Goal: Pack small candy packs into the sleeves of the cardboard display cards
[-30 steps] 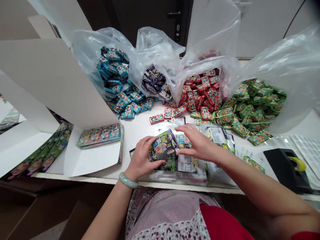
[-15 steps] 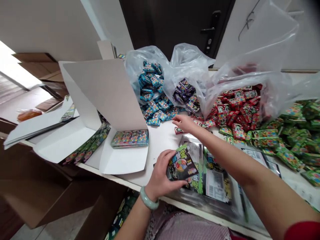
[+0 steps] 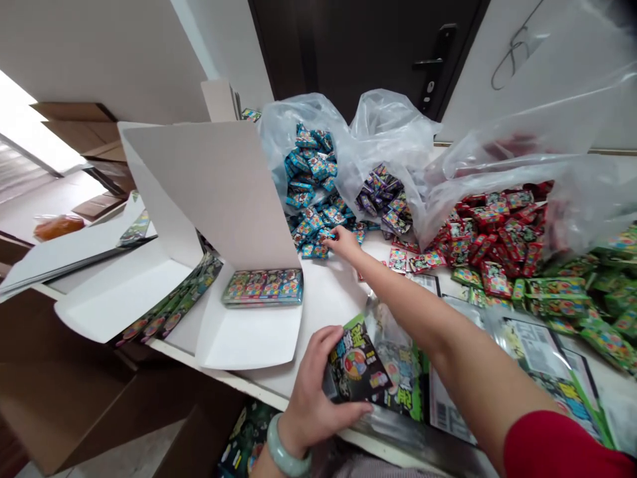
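My left hand (image 3: 318,392), with a pale green bangle on its wrist, is wrapped round a black-and-green printed pouch (image 3: 355,362) at the table's front edge. Behind that pouch lie more printed pouches (image 3: 403,378) in clear plastic, partly hidden by my right forearm. My right hand (image 3: 344,243) reaches to the front of a heap of blue candy packets (image 3: 311,222), thumb and fingers pinched on one small blue packet (image 3: 326,235). That packet is mostly covered by the fingertips and the heap around it.
Purple packets (image 3: 383,192), red packets (image 3: 497,222) and green packets (image 3: 572,292) spill rightward from clear plastic bags (image 3: 388,123). An open white carton (image 3: 249,338) holding a row of colourful packets (image 3: 263,287) stands left. Brown cardboard boxes (image 3: 64,398) sit below the table edge.
My right hand has moved left from above the table to the blue heap and closed on a packet there. My left hand still holds the pouch, slightly lower in view.
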`<state>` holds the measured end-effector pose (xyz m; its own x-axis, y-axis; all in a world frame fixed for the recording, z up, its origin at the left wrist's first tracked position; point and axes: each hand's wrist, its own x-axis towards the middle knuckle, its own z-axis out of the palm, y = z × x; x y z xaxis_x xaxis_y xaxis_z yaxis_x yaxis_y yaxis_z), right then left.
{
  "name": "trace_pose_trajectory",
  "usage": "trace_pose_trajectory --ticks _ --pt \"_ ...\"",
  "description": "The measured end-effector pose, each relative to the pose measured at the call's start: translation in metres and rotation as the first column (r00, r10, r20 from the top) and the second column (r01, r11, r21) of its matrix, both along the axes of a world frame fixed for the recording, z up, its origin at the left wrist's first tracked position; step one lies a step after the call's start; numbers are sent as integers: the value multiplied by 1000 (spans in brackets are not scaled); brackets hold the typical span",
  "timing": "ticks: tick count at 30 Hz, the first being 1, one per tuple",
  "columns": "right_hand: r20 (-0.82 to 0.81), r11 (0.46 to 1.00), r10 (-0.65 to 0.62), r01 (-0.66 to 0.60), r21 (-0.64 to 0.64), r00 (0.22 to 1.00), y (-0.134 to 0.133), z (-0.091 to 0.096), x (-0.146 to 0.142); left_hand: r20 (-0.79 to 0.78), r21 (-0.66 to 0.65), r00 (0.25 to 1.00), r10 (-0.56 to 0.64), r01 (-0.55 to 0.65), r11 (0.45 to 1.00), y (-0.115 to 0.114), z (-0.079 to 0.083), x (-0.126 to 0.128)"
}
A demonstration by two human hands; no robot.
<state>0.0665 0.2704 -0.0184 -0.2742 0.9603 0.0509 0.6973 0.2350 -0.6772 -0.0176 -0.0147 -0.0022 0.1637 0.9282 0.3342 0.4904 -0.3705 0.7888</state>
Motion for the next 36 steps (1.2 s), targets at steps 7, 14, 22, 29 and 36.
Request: trace_pose_trajectory --ticks 7,14,22,29,36 --pt "-137 955 168 -126 270 976 -100 40 137 -6 79 998 56 -55 995 4 6 -4" --pt "384 890 251 -368 270 889 -223 29 252 -193 63 981 15 -3 998 21 4 14" --pt "345 959 273 -280 -31 898 -217 27 259 -324 -2 935 -146 154 988 27 12 41" --pt "168 964 160 -191 188 973 -219 42 262 -409 -32 896 -176 178 983 23 16 42" --pt "283 903 223 -307 300 933 -244 86 255 -436 80 880 -187 245 966 28 19 58"
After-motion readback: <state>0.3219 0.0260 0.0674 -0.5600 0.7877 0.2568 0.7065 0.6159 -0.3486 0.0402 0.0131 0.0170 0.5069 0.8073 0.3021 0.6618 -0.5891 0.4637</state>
